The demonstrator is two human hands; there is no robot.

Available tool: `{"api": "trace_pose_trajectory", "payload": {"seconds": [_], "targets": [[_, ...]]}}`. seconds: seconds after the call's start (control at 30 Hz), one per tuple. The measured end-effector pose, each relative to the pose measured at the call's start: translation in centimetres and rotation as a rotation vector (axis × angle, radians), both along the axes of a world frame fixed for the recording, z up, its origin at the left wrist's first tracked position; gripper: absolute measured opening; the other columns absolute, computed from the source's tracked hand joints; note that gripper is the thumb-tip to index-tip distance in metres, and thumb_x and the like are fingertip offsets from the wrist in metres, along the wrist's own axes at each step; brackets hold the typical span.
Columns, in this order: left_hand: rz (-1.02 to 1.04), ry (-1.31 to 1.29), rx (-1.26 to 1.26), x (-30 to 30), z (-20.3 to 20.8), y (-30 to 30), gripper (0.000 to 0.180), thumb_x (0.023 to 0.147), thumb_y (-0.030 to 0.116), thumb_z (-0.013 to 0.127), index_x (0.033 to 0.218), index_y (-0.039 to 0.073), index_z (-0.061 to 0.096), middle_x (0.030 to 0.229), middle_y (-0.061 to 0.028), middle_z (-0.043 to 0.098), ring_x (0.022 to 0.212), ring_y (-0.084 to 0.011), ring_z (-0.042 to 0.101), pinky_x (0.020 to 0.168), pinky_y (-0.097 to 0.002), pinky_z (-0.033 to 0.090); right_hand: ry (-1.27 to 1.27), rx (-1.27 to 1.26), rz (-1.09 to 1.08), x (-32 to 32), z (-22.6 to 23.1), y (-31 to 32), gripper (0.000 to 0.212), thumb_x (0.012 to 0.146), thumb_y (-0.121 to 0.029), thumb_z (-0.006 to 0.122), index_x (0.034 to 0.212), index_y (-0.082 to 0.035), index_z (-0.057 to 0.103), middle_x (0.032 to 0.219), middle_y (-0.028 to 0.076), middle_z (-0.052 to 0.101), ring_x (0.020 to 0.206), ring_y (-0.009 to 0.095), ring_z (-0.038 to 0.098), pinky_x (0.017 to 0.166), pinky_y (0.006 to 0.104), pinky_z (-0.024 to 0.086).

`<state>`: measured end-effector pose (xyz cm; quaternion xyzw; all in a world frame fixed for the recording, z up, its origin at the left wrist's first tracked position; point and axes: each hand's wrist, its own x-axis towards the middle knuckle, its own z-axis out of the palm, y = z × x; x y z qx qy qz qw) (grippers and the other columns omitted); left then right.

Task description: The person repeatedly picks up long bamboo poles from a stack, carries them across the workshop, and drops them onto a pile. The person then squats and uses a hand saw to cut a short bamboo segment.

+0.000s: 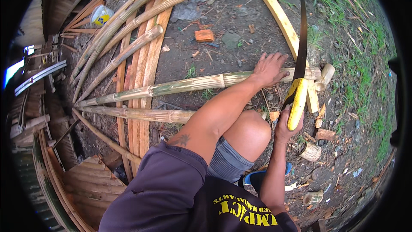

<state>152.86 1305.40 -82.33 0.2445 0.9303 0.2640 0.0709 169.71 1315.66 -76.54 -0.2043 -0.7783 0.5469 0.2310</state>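
Note:
My left hand lies on a bamboo pole, close to its right end, with the fingers stretched out over it. In my right hand is a handsaw, gripped by its yellow and black handle. The long dark blade points away from me and passes across the pole just right of my left hand. Whether its teeth touch the bamboo, I cannot tell. Under the pole's right end runs a squared timber. My bent knee is near the pole, below my left forearm.
A second bamboo pole lies nearer me. More poles and sawn planks spread across the left. Short bamboo offcuts litter the ground at right. A brick piece and a white bucket are farther off.

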Motion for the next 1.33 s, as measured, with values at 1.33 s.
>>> {"api": "trace_pose_trajectory", "payload": {"seconds": [1.33], "targets": [[-0.432, -0.231, -0.403, -2.5, -0.5, 11.7, 0.082, 0.091, 0.029, 0.068, 0.156, 0.023, 0.018, 0.132, -0.0199, 0.044, 0.109, -0.0440, 0.062, 0.081, -0.0527, 0.058, -0.193, -0.122, -0.184, 3.4, 0.1, 5.9, 0.025, 0.083, -0.008, 0.074, 0.104, 0.000, 0.063, 0.092, 0.010, 0.075, 0.080, 0.014, 0.072, 0.071, 0.0253, 0.054]]}}
